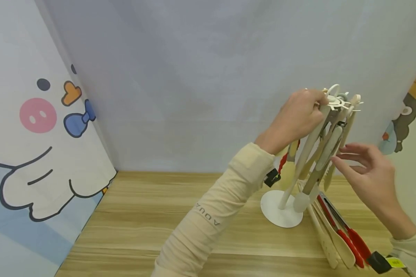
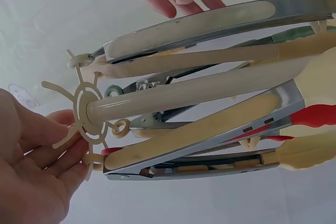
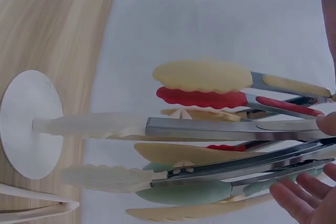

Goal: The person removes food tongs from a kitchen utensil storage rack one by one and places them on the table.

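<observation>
A white utensil stand (image 1: pixel 279 219) with a round base and a hooked ring (image 2: pixel 83 109) on top stands upright at the right of the table. Several kitchen tongs hang around its pole, with beige, red and green tips. My left hand (image 1: pixel 299 113) grips the hooked ring, fingers around its hooks. The right hand (image 1: pixel 372 169) is beside the hanging tongs, its fingers spread and relaxed. Closest to it is a pair of tongs with pale translucent tips (image 3: pixel 107 177), whose arms are apart. Its thumb tip overlaps one metal arm in the right wrist view.
On the table (image 1: pixel 159 219), right of the stand base, lie red-tipped tongs (image 1: pixel 358 244) and long pale wooden tongs (image 1: pixel 338 242). A plain cloth backdrop (image 1: pixel 194 96) hangs behind, with cartoon-printed cloth (image 1: pixel 38 161) at the left.
</observation>
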{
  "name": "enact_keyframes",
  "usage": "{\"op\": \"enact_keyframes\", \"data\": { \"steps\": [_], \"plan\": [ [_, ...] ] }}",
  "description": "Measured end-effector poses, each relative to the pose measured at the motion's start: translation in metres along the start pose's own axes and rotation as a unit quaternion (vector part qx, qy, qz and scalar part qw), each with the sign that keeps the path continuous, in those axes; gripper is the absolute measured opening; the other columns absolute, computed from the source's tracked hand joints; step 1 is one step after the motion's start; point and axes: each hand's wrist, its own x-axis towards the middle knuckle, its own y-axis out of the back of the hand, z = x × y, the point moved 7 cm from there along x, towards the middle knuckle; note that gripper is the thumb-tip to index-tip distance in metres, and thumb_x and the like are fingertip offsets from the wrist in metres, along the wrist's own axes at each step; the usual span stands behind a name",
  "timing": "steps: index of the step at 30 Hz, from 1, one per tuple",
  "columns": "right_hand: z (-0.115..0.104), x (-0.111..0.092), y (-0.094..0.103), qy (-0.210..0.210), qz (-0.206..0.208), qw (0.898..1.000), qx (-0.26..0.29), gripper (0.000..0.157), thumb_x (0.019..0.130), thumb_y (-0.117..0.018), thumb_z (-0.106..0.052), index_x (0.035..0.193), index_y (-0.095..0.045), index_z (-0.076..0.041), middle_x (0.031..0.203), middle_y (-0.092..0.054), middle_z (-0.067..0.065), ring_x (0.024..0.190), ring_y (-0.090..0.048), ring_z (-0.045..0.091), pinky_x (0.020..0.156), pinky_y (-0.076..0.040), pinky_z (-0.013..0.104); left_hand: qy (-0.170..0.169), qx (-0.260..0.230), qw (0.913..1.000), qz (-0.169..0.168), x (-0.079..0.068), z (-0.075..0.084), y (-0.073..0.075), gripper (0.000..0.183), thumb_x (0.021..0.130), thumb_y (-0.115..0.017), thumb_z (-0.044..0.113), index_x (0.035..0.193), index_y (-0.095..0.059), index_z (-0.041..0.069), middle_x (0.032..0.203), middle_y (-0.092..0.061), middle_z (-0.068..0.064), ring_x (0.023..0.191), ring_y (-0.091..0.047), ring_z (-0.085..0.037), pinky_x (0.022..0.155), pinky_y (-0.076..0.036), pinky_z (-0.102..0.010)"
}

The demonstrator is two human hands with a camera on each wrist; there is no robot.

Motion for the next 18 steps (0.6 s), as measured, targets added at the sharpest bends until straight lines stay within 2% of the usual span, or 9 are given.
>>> {"op": "enact_keyframes", "data": {
  "steps": [5, 8, 13, 18],
  "plan": [
    [0.001, -0.004, -0.01, -0.025, -0.012, 1.0, -0.014, 0.06, 0.077, -0.077, -0.004, 0.128, -0.046, -0.003, 0.105, -0.059, -0.012, 0.09, -0.059, -0.003, 0.069, -0.045, 0.007, -0.017, 0.002, 0.9998, -0.012, 0.0, -0.001, 0.0, 0.035, 0.088, -0.044, -0.004, 0.111, -0.064, 0.014, 0.114, -0.061, 0.004, 0.1, -0.05, -0.005, 0.083, -0.035, -0.011],
    [0.003, -0.007, -0.017, -0.029, -0.019, 0.999, -0.015, 0.07, 0.074, -0.079, -0.003, 0.133, -0.04, -0.005, 0.106, -0.057, -0.009, 0.089, -0.058, -0.004, 0.067, -0.046, 0.008, -0.026, -0.004, 0.9995, -0.017, 0.0, -0.002, -0.001, 0.035, 0.094, -0.041, 0.001, 0.117, -0.062, 0.017, 0.121, -0.058, 0.007, 0.108, -0.049, -0.003, 0.087, -0.033, -0.009],
    [0.004, -0.01, -0.026, -0.026, -0.015, 0.999, -0.017, 0.082, 0.071, -0.08, 0.001, 0.137, -0.033, -0.006, 0.106, -0.054, 0.001, 0.086, -0.056, -0.006, 0.067, -0.046, 0.008, -0.039, 0.01, 0.9987, -0.032, -0.001, -0.001, -0.002, 0.026, 0.097, -0.048, 0.02, 0.118, -0.064, 0.022, 0.121, -0.056, 0.008, 0.106, -0.048, -0.004, 0.084, -0.034, -0.011],
    [0.002, -0.011, -0.029, -0.014, 0.002, 1.0, -0.025, 0.082, 0.07, -0.079, 0.004, 0.138, -0.033, -0.006, 0.102, -0.053, -0.002, 0.082, -0.056, -0.005, 0.068, -0.045, 0.007, -0.036, -0.003, 0.9986, -0.039, -0.003, -0.002, -0.003, 0.026, 0.093, -0.057, 0.037, 0.114, -0.065, 0.024, 0.12, -0.053, 0.01, 0.105, -0.047, -0.002, 0.083, -0.035, -0.011]
  ]
}}
